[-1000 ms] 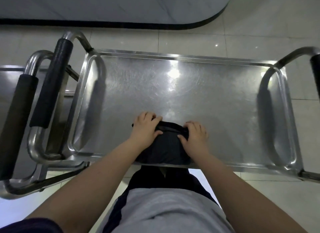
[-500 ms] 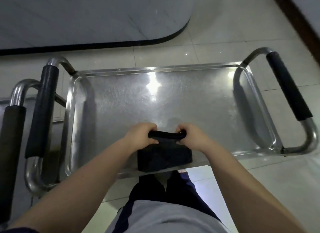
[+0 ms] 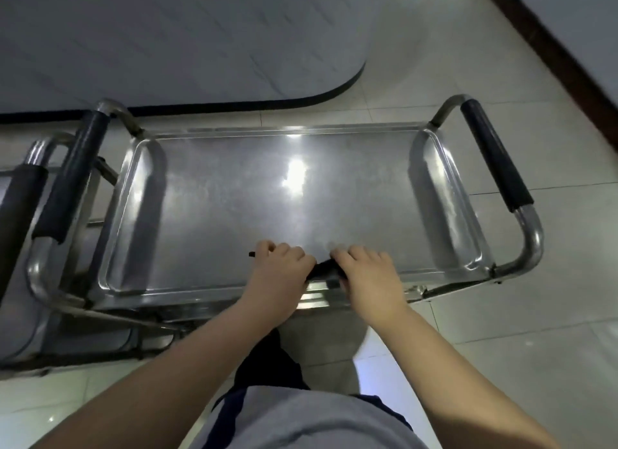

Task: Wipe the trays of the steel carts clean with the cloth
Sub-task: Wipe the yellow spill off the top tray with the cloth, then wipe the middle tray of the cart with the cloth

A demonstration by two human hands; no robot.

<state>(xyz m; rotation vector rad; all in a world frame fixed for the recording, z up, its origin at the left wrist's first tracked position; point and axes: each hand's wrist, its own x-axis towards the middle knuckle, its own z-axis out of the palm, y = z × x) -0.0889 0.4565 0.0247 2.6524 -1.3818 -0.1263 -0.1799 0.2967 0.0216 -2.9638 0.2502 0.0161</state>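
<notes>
Half a second back, a folded flap of the black cloth (image 3: 322,270) draped over the near rim; now it is bunched up, and only a short dark strip shows between the two hands. The left hand (image 3: 279,271) grips one end with curled fingers, a small dark tip poking out past its knuckles. The right hand (image 3: 368,275) clutches the other end the same way, knuckles up. Both hands and the cloth sit at the near edge of the shiny rectangular steel tray (image 3: 217,198), roughly midway along it. The tray tops a steel cart with a black foam-sleeved handle at its right end (image 3: 495,158) and another at its left end (image 3: 72,174). Just beside the left handle stands a second steel cart (image 3: 20,198), partly out of view. Pale glossy floor tiles (image 3: 501,331) lie underneath.
</notes>
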